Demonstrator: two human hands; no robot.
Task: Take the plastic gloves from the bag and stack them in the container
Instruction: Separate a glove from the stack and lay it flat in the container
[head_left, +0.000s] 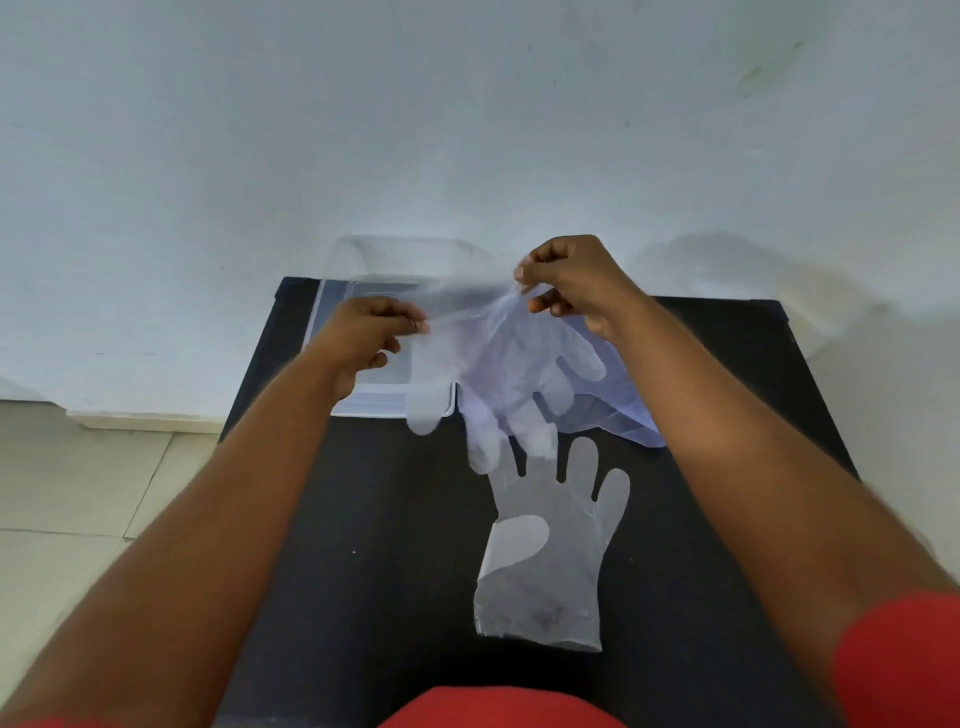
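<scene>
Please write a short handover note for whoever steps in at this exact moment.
Left hand and right hand each pinch the cuff edge of one clear glove, held up with its fingers hanging down.
A second glove lies flat on the black table, nearer the person.
The clear container sits at the table's far left; I cannot tell whether any gloves are inside.
The bluish bag lies to its right.
Left to do: stack the held glove, then the flat one, then check the bag.
</scene>
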